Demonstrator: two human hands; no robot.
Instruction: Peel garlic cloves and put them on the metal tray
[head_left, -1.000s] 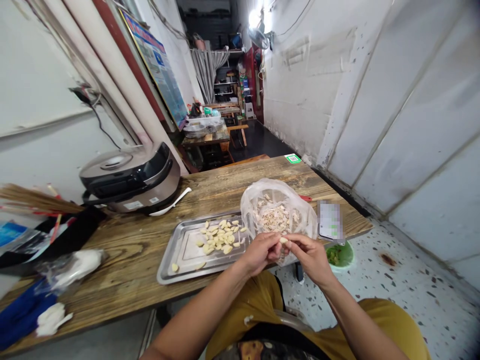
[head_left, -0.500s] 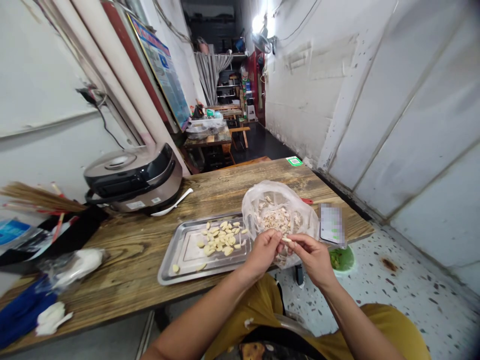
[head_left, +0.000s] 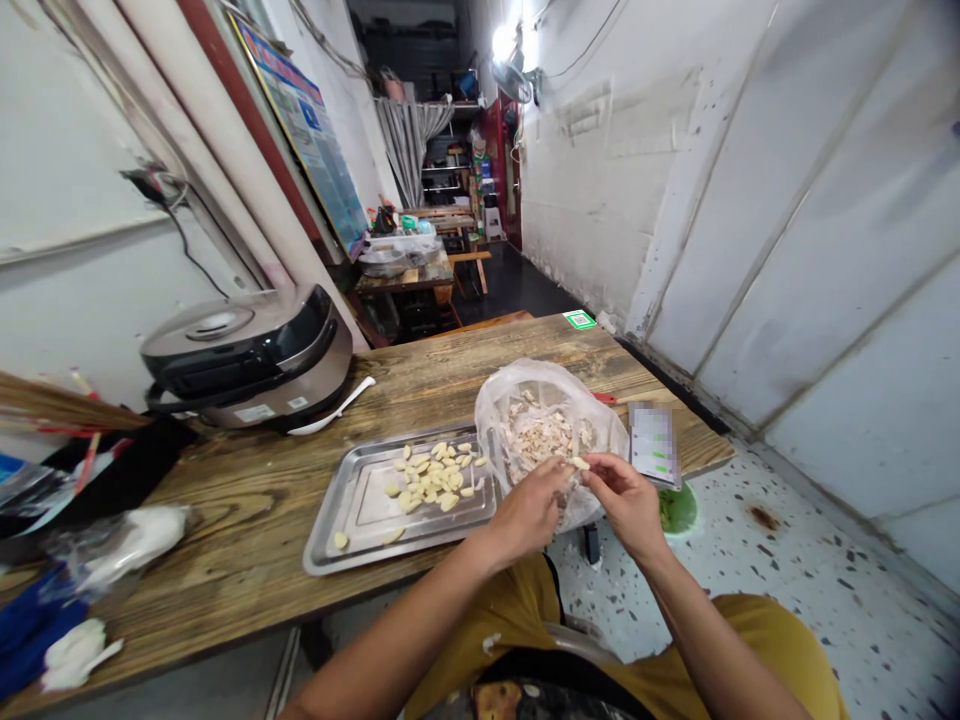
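Observation:
My right hand (head_left: 624,500) pinches a pale garlic clove (head_left: 580,463) between thumb and fingertips over the near side of a clear plastic bag (head_left: 495,395). Papery garlic skins and pieces (head_left: 541,435) fill the bag, whose mouth is spread open. Close beside the clove, my left hand (head_left: 529,508) bends over the bag with its fingers drawn together and pointing down; what lies in its fingertips is too small to make out. To the left, a metal tray (head_left: 322,535) carries several peeled garlic cloves (head_left: 431,478), mostly heaped toward its right half.
A rice cooker (head_left: 244,355) and a white spoon (head_left: 334,408) stand at the table's left. A phone (head_left: 654,445) lies right of the bag, near the edge. A plastic-wrapped white bundle (head_left: 139,548) and a crumpled tissue (head_left: 75,655) are at the near left. Below is a green basin (head_left: 681,512).
My left hand has drawn apart from the clove and dipped toward the skins. My right hand keeps the clove, lifted slightly. The whole view has shifted a little.

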